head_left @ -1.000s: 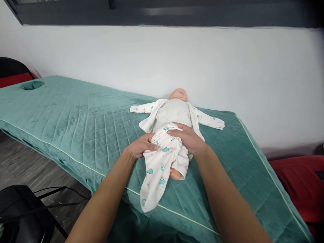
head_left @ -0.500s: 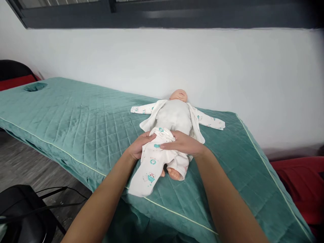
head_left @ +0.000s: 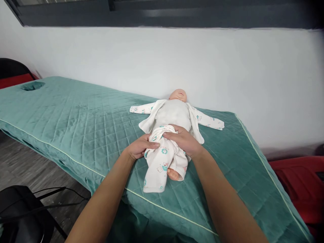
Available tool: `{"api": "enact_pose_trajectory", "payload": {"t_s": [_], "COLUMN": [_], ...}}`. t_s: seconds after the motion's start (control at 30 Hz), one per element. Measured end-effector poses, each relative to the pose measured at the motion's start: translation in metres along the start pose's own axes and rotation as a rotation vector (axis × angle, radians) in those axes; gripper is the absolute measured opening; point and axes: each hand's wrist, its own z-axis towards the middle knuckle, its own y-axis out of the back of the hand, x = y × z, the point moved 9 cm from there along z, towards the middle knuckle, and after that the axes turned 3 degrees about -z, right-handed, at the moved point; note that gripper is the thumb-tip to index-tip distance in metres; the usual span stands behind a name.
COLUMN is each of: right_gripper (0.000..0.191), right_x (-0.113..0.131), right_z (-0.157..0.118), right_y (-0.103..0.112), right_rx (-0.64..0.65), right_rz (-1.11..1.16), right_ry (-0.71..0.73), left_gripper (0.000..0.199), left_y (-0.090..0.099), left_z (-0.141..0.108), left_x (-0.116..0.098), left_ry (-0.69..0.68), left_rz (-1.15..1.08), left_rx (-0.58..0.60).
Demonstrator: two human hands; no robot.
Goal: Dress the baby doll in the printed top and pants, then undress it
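A baby doll [head_left: 172,113] lies on its back, its head toward the wall. It wears an open white jacket [head_left: 210,120] with printed sleeves spread out to both sides. White printed baby pants [head_left: 162,165] cover its lower body, bunched at the waist. My left hand [head_left: 141,146] grips the pants' left edge, thumb on top. My right hand [head_left: 184,140] is closed on the gathered waistband near the doll's belly. One bare foot [head_left: 173,174] pokes out of the right-hand pant leg; the other leg hangs flat, with its foot hidden.
The doll rests on a bed with a green quilted cover [head_left: 88,125], which has a face hole [head_left: 32,86] at the far left. Behind it rises a white wall [head_left: 113,60]. A black chair [head_left: 25,212] stands front left, and red seats [head_left: 298,185] flank the bed.
Both hands have drawn the pants' waist slightly up toward the belly. The loose pant leg has swung right and straightened. The left thumb now lies across the cloth.
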Motion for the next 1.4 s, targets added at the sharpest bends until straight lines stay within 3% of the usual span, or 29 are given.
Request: {"api": "enact_pose_trajectory", "payload": {"t_s": [0.13,0.3,0.37,0.63,0.87,1.03,1.23,1.4], "right_gripper": [0.038,0.047,0.047,0.042,0.042,0.04,0.038,0.036], "right_x": [0.007,0.016,0.014,0.001,0.008,0.011,0.006,0.005], "right_z": [-0.002,-0.011,-0.013,-0.007,-0.005,-0.005,-0.005,-0.007], "right_y": [-0.006,-0.023,-0.024,-0.01,-0.011,-0.014,-0.019,-0.021], "right_rx": [0.072,0.333,0.362,0.187,0.16,0.184,0.188,0.177], "right_rz": [-0.099,-0.267,-0.294,-0.095,-0.185,-0.248,-0.478,-0.623], "right_ry": [0.027,0.023,-0.002,-0.028,0.018,0.046,0.068,0.106], "left_gripper": [0.043,0.046,0.047,0.046,0.046,0.034,0.028,0.028], "left_y": [0.002,-0.003,-0.003,-0.002,-0.007,-0.024,-0.049,-0.072], "left_z": [0.0,-0.003,-0.003,-0.002,-0.009,-0.041,-0.09,-0.112], "left_x": [-0.002,-0.008,-0.008,-0.009,-0.012,-0.007,0.006,0.019], "left_ry": [-0.062,-0.111,-0.112,-0.112,-0.138,-0.149,-0.15,-0.15], "left_rz": [-0.108,-0.17,-0.168,-0.157,-0.127,-0.119,-0.201,-0.304], "left_rx": [-0.028,-0.018,-0.03,-0.087,-0.1,-0.197,-0.419,-0.52]}}
